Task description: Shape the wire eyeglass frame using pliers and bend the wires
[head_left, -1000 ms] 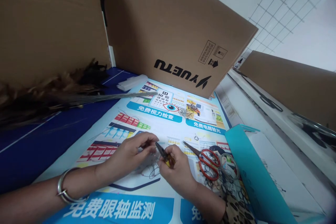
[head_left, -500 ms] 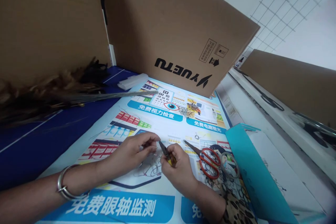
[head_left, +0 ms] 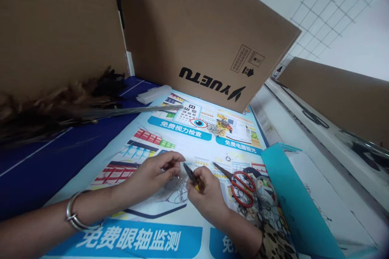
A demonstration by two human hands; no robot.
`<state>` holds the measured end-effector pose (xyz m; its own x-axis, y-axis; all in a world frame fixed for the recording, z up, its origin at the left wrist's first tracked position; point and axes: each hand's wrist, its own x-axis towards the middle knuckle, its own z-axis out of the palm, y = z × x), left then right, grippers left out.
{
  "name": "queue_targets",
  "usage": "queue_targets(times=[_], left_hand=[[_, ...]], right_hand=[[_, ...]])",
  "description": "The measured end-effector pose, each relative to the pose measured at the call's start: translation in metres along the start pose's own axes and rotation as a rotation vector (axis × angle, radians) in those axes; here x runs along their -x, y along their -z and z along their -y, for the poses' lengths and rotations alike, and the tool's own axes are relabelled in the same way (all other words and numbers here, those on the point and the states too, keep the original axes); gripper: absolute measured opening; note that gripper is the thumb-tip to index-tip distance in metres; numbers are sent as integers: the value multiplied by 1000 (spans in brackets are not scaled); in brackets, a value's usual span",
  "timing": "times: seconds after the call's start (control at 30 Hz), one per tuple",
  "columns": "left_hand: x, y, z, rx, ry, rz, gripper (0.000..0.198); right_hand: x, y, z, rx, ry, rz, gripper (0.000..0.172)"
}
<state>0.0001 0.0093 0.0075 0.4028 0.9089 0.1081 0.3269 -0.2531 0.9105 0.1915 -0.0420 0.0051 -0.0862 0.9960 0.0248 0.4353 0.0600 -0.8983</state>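
In the head view my right hand (head_left: 206, 194) is closed round a pair of pliers (head_left: 191, 175) with dark jaws and yellow handles. The jaws point up and left, close by the fingertips of my left hand (head_left: 162, 170). Those fingers are curled and pinched together; what sits between them is too small to make out. A tangle of thin wire (head_left: 174, 194) lies on the printed sheet under both hands. To the right of my right hand lie scissors (head_left: 243, 188) with red handles, their blades pointing up and left.
A coil of wire (head_left: 267, 190) and several dark loops lie by the scissors. A teal box (head_left: 299, 198) borders the right side. Cardboard panels (head_left: 194, 28) stand behind. Feathers (head_left: 60, 103) with long thin stems lie at left, and a white object (head_left: 154, 94) behind them.
My left hand has shifted very slightly, with its fingers a little apart from the plier tips. The pliers stay in my right hand, nearly in place.
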Motion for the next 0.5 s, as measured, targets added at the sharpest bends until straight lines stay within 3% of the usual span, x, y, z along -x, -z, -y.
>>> queue_targets(times=[0.1,0.3,0.5], left_hand=[[1,0,1,-20,-18,-42,29],[2,3,1,-80,-96,-90,26],[5,3,5,-158,-180,-107,22]], right_hand=[[-1,7,5,69,54,36,4],[-3,27,1,345,286,73,16],[-3,39,2,705,325,114,18]])
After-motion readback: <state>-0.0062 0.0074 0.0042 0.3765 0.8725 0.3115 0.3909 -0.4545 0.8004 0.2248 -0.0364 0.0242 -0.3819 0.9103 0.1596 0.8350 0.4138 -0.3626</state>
